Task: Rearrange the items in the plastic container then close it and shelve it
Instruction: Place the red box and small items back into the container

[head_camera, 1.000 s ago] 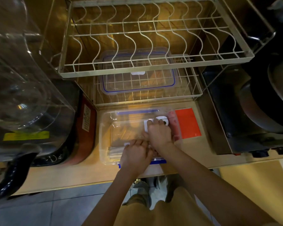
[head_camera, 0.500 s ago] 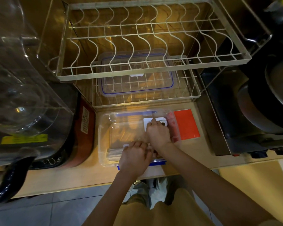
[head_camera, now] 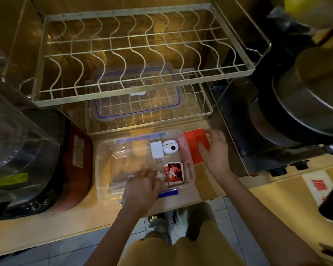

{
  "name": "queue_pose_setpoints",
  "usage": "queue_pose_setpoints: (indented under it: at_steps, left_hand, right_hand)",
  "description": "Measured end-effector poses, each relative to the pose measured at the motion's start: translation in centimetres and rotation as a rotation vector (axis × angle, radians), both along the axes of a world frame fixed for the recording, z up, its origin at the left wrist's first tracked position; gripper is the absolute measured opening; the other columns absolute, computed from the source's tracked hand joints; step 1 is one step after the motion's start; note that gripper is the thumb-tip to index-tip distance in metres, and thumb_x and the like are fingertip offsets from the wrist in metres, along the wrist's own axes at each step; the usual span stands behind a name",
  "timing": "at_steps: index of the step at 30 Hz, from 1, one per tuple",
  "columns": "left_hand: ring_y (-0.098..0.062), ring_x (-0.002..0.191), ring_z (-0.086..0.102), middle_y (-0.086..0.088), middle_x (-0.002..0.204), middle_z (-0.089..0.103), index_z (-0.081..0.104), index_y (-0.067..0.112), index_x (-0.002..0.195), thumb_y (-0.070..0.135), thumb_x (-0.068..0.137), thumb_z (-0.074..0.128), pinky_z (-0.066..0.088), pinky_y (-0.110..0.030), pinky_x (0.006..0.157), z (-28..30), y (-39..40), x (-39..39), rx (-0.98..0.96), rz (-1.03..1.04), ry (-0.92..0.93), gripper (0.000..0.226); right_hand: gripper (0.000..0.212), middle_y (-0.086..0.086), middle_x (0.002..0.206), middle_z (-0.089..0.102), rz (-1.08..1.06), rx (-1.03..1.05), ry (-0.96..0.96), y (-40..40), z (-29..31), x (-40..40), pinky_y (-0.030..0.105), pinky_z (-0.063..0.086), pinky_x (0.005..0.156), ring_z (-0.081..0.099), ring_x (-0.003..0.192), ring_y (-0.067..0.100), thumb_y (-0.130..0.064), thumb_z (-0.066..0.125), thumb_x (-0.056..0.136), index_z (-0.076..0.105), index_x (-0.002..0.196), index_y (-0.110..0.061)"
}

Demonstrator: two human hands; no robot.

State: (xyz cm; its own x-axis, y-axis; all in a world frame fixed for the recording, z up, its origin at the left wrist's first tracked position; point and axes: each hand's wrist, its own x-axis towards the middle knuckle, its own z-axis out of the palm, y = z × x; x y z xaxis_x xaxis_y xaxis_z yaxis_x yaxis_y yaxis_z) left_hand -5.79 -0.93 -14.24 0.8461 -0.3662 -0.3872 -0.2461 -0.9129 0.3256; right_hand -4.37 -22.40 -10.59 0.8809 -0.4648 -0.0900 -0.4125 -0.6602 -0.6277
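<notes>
The clear plastic container [head_camera: 104, 166] stands open on the wooden counter below the wire rack. Inside lie a white charger plug [head_camera: 157, 151], a white round-cornered case [head_camera: 170, 146], a red-and-black small box [head_camera: 175, 173] and a stack of flat wooden sticks [head_camera: 119, 181]. My left hand [head_camera: 142, 187] rests inside the container's near side, fingers curled on a small white item [head_camera: 160, 175]. Outside the container's right wall, my right hand [head_camera: 213, 150] hovers over a red card [head_camera: 192, 139], fingers apart. The container's lid [head_camera: 136, 93], clear with a blue seal, lies on the rack's lower shelf.
A two-tier wire dish rack [head_camera: 142, 96] rises behind the container. A clear-domed appliance [head_camera: 17, 141] and a red-brown pot [head_camera: 77, 166] crowd the left. A metal stove with a large pot [head_camera: 306, 112] stands on the right. The counter edge [head_camera: 85, 227] runs close below.
My right hand has left the container's inside and moved right over the red card, uncovering the white case, plug and red box. My left hand stays at the near side.
</notes>
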Motion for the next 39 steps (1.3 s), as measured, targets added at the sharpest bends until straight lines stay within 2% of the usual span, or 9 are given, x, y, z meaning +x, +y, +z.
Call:
queue_pose_setpoints:
  at_steps: [4,10,14,17,19,23,28,32,39]
  left_hand:
    - [-0.019,0.111,0.052,0.0,0.132,0.054,0.053,0.02,0.118,0.037,0.091,0.028,0.043,-0.035,0.09,0.1,-0.1,0.0,0.014,-0.011,-0.004,0.041]
    - [-0.018,0.112,0.052,-0.001,0.13,0.055,0.053,0.02,0.12,0.041,0.08,0.018,0.043,-0.034,0.09,0.4,-0.2,0.0,0.021,-0.007,-0.002,0.056]
    - [-0.019,0.119,0.049,0.0,0.137,0.051,0.048,0.021,0.128,0.048,0.079,0.013,0.04,-0.035,0.097,0.1,0.1,0.0,-0.051,-0.005,0.013,0.066]
    - [-0.016,0.131,0.039,0.002,0.146,0.042,0.041,0.023,0.136,0.054,0.07,-0.001,0.033,-0.034,0.106,0.5,0.5,-0.1,-0.085,-0.051,-0.004,0.084]
    - [-0.015,0.138,0.03,0.002,0.15,0.035,0.036,0.024,0.139,0.054,0.068,-0.004,0.025,-0.034,0.11,0.8,0.8,-0.3,-0.072,-0.075,-0.016,0.086]
    - [-0.016,0.144,0.019,0.0,0.154,0.029,0.032,0.026,0.141,0.057,0.069,-0.005,0.013,-0.038,0.116,1.1,2.6,-0.9,-0.049,-0.012,-0.033,0.087]
    - [-0.019,0.141,0.025,-0.001,0.151,0.035,0.038,0.026,0.139,0.057,0.07,-0.005,0.019,-0.038,0.114,0.6,3.3,-0.8,0.007,0.065,-0.059,0.087]
    - [-0.018,0.14,0.027,0.001,0.15,0.037,0.038,0.026,0.138,0.057,0.067,-0.007,0.019,-0.038,0.113,0.5,2.8,-0.8,0.031,0.08,-0.048,0.09]
    - [-0.017,0.136,0.032,0.001,0.146,0.042,0.041,0.025,0.135,0.054,0.067,-0.004,0.024,-0.038,0.112,0.6,2.9,-0.9,0.025,0.056,-0.062,0.087]
  right_hand:
    - [0.077,0.016,0.142,0.036,0.026,0.028,0.322,-1.4,-2.3,-0.6,0.043,0.034,0.107,0.033,0.132,0.032,-0.033,0.069,0.08,0.029,0.142,-0.01]
    - [0.085,0.015,0.136,0.044,0.009,0.037,0.449,-1.4,-3.6,-0.4,0.041,0.044,0.097,0.049,0.119,0.031,-0.058,0.065,0.074,0.035,0.135,-0.007]
    - [0.091,0.018,0.135,0.045,0.022,0.06,0.44,-1.4,-3.6,0.5,0.046,0.046,0.098,0.049,0.12,0.035,-0.052,0.07,0.072,0.028,0.141,-0.008]
    - [0.094,0.019,0.14,0.036,0.123,0.043,0.381,-1.0,-3.5,0.7,0.047,0.038,0.106,0.037,0.129,0.037,-0.039,0.067,0.08,0.007,0.15,-0.02]
    - [0.089,0.019,0.147,0.028,0.203,0.02,0.402,-1.4,-3.5,0.8,0.045,0.032,0.111,0.028,0.135,0.037,-0.035,0.063,0.084,0.005,0.151,-0.025]
    - [0.085,0.016,0.156,0.012,0.262,-0.062,0.492,-2.4,-3.3,0.9,0.048,0.025,0.114,0.015,0.14,0.039,-0.04,0.057,0.086,0.002,0.15,-0.029]
    - [0.089,0.017,0.157,0.0,0.268,-0.144,0.507,-1.8,-3.6,0.0,0.053,0.023,0.114,0.011,0.142,0.04,-0.05,0.05,0.087,-0.009,0.149,-0.025]
    - [0.111,0.019,0.152,0.011,0.274,-0.17,0.52,-2.1,-3.6,-0.4,0.051,0.031,0.107,0.021,0.138,0.04,-0.056,0.067,0.073,-0.01,0.149,-0.027]
    - [0.098,0.016,0.141,0.032,0.052,-0.057,0.381,-2.2,-2.6,0.0,0.047,0.037,0.103,0.035,0.127,0.038,-0.042,0.072,0.07,0.013,0.147,-0.028]
